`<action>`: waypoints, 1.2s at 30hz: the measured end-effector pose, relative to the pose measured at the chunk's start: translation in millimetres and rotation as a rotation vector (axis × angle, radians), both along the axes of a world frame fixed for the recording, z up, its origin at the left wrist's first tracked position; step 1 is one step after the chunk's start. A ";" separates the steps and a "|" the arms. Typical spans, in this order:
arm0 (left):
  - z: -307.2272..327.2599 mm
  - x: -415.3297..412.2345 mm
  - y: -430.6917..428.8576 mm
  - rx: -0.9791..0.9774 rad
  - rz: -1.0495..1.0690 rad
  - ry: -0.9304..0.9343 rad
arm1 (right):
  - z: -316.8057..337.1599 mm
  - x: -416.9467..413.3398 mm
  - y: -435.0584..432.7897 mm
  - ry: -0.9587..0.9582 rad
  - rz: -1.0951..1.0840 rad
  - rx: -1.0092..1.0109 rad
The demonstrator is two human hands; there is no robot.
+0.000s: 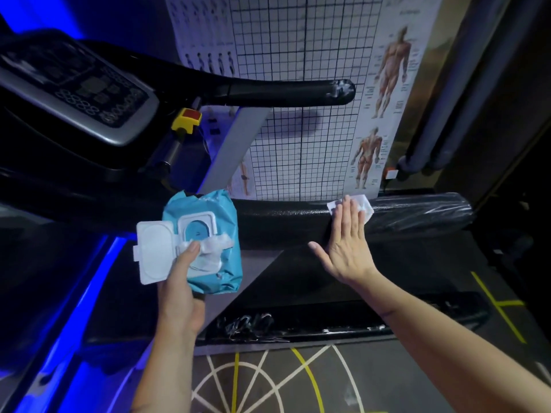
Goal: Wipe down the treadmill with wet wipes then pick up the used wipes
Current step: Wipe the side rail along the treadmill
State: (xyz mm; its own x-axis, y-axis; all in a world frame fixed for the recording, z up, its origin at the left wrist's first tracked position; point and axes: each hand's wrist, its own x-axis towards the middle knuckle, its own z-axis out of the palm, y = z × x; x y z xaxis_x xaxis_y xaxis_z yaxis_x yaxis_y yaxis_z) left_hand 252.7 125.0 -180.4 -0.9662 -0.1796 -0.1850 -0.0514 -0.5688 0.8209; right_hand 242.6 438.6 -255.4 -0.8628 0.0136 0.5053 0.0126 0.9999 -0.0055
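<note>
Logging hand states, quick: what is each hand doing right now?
Left hand: holding the wipes pack.
Right hand: open, pressing a wipe on the black rail.

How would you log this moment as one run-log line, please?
step: wipe-down | right hand: flat, presses wet wipe on padded treadmill rail | left hand: grips teal wipes pack, lid open

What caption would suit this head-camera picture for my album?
Right hand presses a white wipe on the treadmill's padded black rail while the left hand holds the open blue wipes pack.
</note>
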 end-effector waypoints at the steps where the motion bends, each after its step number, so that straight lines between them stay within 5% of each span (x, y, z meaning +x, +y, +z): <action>1: -0.3 -1.5 1.2 -0.002 0.000 -0.003 | 0.8 -0.9 -3.7 -0.002 0.008 -0.024; 12: 42.8 -48.9 53.4 -0.085 0.080 0.136 | 32.3 13.3 -10.5 0.094 0.245 -0.487; 20: 67.0 -101.0 132.7 -0.236 0.122 0.244 | 19.0 18.6 12.6 0.185 0.336 -0.093; 27: 51.1 -136.4 147.5 -0.576 0.115 0.277 | 19.2 4.0 29.8 0.170 0.316 -0.050; 36: 45.2 -136.1 149.0 -0.715 0.185 0.259 | -3.7 -10.0 39.0 0.308 0.221 -0.003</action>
State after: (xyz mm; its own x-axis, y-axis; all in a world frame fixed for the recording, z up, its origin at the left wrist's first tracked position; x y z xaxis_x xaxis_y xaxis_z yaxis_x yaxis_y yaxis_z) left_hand 116.6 274.0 -135.3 -0.9055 -0.3325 0.2636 0.2356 0.1225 0.9641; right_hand 232.6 477.6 -259.1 -0.6528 -0.1539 0.7418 -0.2063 0.9783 0.0215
